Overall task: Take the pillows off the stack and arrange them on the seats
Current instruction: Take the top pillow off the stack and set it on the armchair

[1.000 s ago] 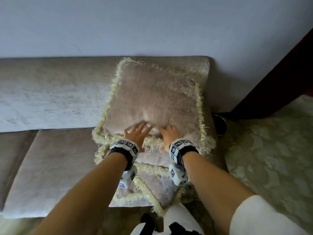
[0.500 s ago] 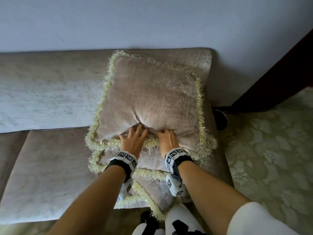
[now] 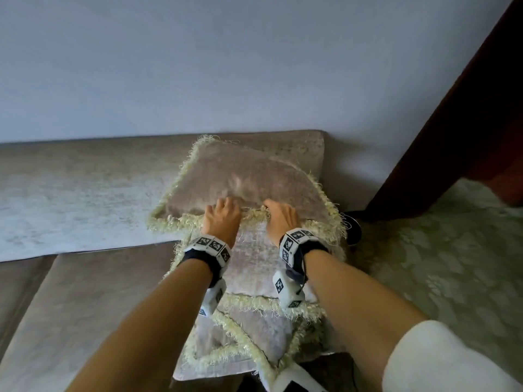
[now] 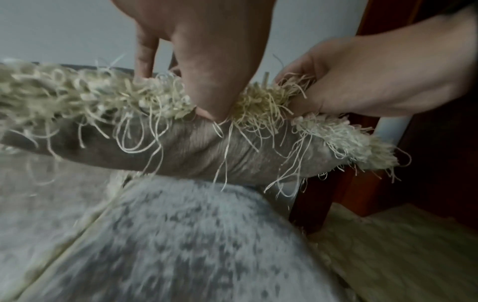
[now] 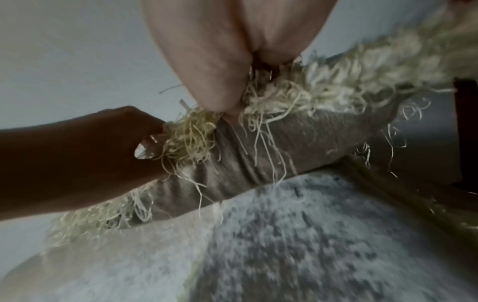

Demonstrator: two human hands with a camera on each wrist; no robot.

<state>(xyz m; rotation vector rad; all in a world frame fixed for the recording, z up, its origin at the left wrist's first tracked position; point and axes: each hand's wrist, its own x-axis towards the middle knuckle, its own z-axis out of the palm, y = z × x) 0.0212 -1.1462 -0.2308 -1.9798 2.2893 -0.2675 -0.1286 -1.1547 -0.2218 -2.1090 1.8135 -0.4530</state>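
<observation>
Top pillow (image 3: 240, 179) pinched at fringe by left hand (image 3: 220, 219) and right hand (image 3: 283, 222); fringe could be torn if yanked.

A home sitting room.
A long upholstered sofa (image 3: 85, 193) stands against a plain pale wall (image 3: 226, 66), fringed pillows (image 3: 249, 176) stacked on its right end, a patterned carpet (image 3: 452, 264) and dark wooden furniture (image 3: 467, 123) beside it.

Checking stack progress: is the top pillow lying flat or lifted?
Lifted at its near edge: both hands, left hand and right hand, grip the top pillow.
</observation>
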